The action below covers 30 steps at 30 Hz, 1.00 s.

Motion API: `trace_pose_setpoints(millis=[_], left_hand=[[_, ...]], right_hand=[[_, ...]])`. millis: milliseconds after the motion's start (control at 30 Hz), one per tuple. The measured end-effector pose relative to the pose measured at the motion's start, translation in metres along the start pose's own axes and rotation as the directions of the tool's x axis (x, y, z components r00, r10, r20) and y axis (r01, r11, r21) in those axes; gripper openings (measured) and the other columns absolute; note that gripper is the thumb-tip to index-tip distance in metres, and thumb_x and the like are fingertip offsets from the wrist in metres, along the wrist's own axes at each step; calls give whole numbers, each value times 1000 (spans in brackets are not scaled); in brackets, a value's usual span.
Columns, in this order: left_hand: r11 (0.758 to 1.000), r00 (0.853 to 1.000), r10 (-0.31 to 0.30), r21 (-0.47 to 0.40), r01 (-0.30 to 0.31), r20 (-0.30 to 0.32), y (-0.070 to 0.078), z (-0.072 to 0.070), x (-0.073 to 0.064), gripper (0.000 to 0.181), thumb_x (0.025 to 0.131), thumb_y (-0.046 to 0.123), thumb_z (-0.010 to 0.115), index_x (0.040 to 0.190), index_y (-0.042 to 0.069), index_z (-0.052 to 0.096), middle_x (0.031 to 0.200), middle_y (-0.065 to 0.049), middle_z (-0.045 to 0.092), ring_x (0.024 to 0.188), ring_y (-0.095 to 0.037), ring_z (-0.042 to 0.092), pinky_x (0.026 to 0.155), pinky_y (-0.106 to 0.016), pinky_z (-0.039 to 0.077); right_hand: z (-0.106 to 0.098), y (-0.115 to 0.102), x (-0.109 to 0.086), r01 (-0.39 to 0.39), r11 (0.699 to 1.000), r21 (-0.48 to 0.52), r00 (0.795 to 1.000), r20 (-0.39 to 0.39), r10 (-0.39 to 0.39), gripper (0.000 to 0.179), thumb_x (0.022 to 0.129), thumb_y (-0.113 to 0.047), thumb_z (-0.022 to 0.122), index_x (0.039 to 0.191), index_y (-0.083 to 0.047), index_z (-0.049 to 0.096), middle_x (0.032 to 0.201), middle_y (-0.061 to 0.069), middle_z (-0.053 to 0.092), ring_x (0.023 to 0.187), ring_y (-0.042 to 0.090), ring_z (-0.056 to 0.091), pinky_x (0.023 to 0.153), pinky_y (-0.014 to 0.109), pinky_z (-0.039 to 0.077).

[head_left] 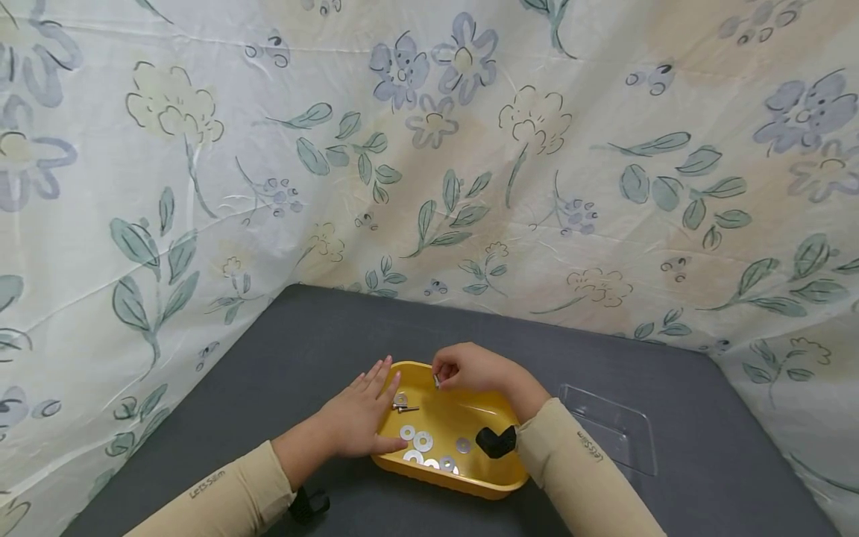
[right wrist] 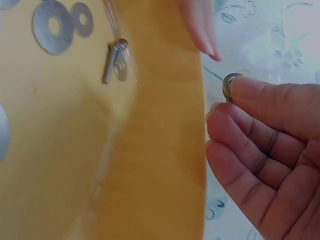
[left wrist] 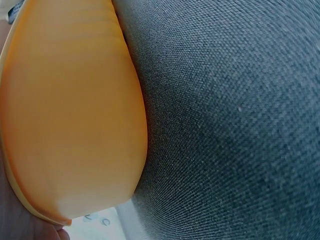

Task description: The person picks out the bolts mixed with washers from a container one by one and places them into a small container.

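Fingers (right wrist: pixel 260 92) of the right hand (head_left: pixel 470 367) pinch a washer (right wrist: pixel 229 86) above the yellow tray (head_left: pixel 470 481).

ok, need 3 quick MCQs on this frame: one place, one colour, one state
1. Where does the clear lid lie?
A. on the tray
B. on the table, beside the right forearm
C. against the curtain

2. What colour is the tray?
A. yellow
B. blue
C. white

3. What is the right hand doing?
A. lying flat
B. pinching a small metal piece
C. gripping the black part

Answers: 1 B, it lies flat on the grey table. 2 A, plainly yellow in every view. 3 B, the piece sits between its fingers; the left hand lies flat on the tray's edge.
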State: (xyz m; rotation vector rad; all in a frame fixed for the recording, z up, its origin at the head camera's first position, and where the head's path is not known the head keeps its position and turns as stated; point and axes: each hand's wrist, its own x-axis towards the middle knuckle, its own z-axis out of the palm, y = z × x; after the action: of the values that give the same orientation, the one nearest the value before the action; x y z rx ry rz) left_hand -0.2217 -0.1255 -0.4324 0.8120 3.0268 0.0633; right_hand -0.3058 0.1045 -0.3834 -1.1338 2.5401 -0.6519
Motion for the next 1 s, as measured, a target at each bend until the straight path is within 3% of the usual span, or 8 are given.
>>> trace_pose_setpoints(millis=[533, 767, 1000], left_hand=[[1000, 1000, -19, 0, 19, 16, 2, 0, 4, 105, 74, 80, 37, 147, 9, 14, 153, -12, -5, 140, -26, 1, 110, -43, 15], [1000, 1000, -19, 1, 19, 19, 2, 0, 6, 104, 74, 80, 36, 147, 9, 14, 153, -12, -6, 140, -27, 1, 110, -44, 15], [1000, 999, -28, -9, 28, 23, 2, 2, 8, 105, 74, 81, 37, 147, 9, 14, 153, -11, -7, 140, -26, 1, 110, -44, 15]], right_hand=[[-33, 25, -34, -72, 994, 87, 990, -113, 82, 10, 84, -15, 66, 93, -15, 62, 80, -2, 59, 73, 16, 55, 67, 28, 49], [-47, 36, -56, -88, 987, 134, 981, -160, 109, 16, 84, -16, 67, 97, -8, 61, 82, 1, 57, 75, 19, 53, 68, 30, 49], [-58, 50, -79, -117, 980, 160, 968, -203, 148, 16, 83, -18, 67, 95, -10, 60, 82, 3, 56, 76, 20, 53, 68, 30, 48]])
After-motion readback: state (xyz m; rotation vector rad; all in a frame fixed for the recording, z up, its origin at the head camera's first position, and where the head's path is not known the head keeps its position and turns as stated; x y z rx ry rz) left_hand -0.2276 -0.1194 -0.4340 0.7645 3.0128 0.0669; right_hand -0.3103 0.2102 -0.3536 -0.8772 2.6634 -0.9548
